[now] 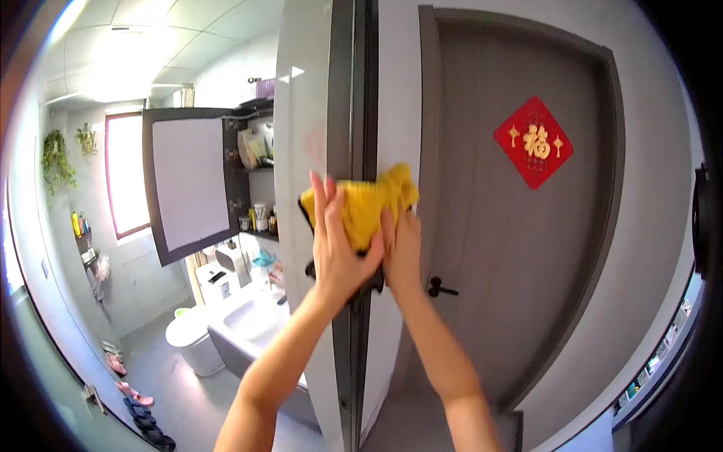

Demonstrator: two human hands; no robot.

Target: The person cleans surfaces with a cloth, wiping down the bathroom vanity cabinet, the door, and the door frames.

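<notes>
My hands close together, both on yellow cloth (360,209). My right hand (404,248) pinches bunched end; my left hand (336,245) lies along cloth, fingers straight, can't tell whether gripping. Cloth soft, fuzzy-looking, dark strip at left edge; sits under my fingers across dark upright frame (354,90), long axis crosswise, crumpled end pointing right, slightly up. Left of hands, smooth glossy panel (305,113); right, matte grey-brown door (482,233) with black lever handle (443,288).

A home is indicated by the white washbasin (256,318) and toilet (197,343) in a bathroom (154,290), slippers (147,423) and a decorated door (497,248).
</notes>
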